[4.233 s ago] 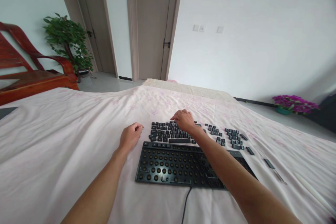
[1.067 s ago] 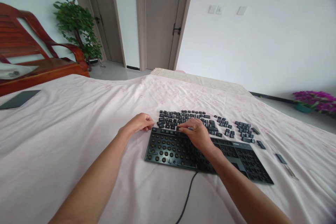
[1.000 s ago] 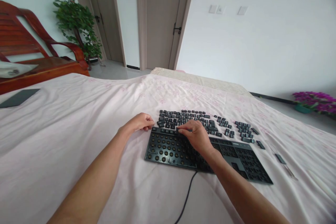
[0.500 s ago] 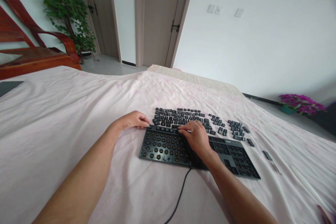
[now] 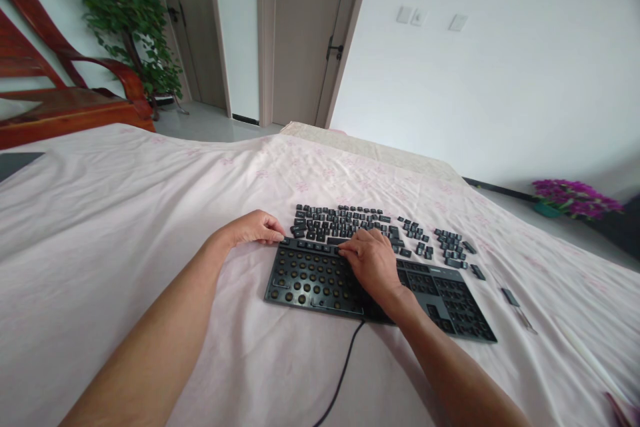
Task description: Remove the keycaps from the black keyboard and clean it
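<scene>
So in the head view, the right hand (image 5: 371, 261) has its thumb and index bunched close over the top row of the black keyboard (image 5: 307, 271). Can't tell whether a key is actually pinched in there, since the fingers hide it. Just left of those fingertips a few top-row keys (image 5: 319, 247) are seated. Toward the person from the grip, it's mostly bare round key posts with no caps.

Left hand (image 5: 257, 227) is at the keyboard's far left corner, thumb and finger pretty much together, touching the edge there. Can't tell if they're really clamped on it.

Right beyond the right hand's grip there's a messy spread of loose keycaps (image 5: 316, 226), with a long bar-shaped keycap (image 5: 337, 241) nearest the fingertips. More caps (image 5: 449, 240) sit in clusters off to the right, and well past those there's a dark-handled wire tool (image 5: 511, 297). The cable (image 5: 344, 373) runs toward the person from below the grip, all on a wrinkled floral cloth (image 5: 240, 340).
</scene>
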`<action>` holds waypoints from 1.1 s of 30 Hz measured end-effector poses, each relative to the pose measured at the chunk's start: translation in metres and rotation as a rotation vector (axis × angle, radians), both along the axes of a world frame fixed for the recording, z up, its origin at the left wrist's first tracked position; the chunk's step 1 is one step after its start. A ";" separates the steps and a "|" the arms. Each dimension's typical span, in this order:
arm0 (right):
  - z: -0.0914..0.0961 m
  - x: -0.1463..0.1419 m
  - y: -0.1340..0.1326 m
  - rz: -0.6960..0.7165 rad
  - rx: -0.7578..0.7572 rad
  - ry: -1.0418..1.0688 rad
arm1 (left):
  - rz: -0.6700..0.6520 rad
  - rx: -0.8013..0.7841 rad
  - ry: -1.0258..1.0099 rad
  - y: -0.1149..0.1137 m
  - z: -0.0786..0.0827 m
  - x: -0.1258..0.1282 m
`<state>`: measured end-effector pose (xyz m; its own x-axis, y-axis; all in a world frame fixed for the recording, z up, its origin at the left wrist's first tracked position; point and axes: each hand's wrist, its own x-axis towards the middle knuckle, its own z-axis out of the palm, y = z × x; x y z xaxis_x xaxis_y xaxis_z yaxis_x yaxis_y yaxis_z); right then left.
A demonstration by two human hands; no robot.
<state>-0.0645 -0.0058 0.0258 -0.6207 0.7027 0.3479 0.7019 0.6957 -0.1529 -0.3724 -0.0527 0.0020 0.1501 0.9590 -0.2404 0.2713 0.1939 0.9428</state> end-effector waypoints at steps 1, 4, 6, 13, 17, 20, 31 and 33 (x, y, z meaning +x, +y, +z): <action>0.001 -0.001 -0.002 0.003 0.020 -0.019 | 0.003 0.001 -0.001 0.000 0.000 0.000; 0.003 -0.004 -0.009 0.006 0.082 -0.073 | 0.014 -0.003 0.001 0.001 -0.002 0.000; 0.001 -0.005 -0.014 0.008 0.117 -0.116 | 0.017 -0.007 0.006 0.001 -0.002 0.000; -0.002 -0.003 -0.027 0.035 0.204 -0.284 | 0.022 -0.008 0.019 0.002 -0.002 0.000; 0.002 -0.006 -0.030 0.065 0.222 -0.338 | 0.011 -0.015 0.021 0.001 0.000 0.001; 0.003 -0.009 -0.032 0.077 0.245 -0.374 | 0.004 -0.010 0.022 0.001 -0.001 0.001; 0.004 -0.008 -0.034 0.075 0.146 -0.410 | 0.006 -0.024 0.044 0.001 0.001 0.003; 0.010 -0.002 -0.027 0.064 0.062 -0.342 | 0.008 -0.027 0.048 0.001 0.002 0.003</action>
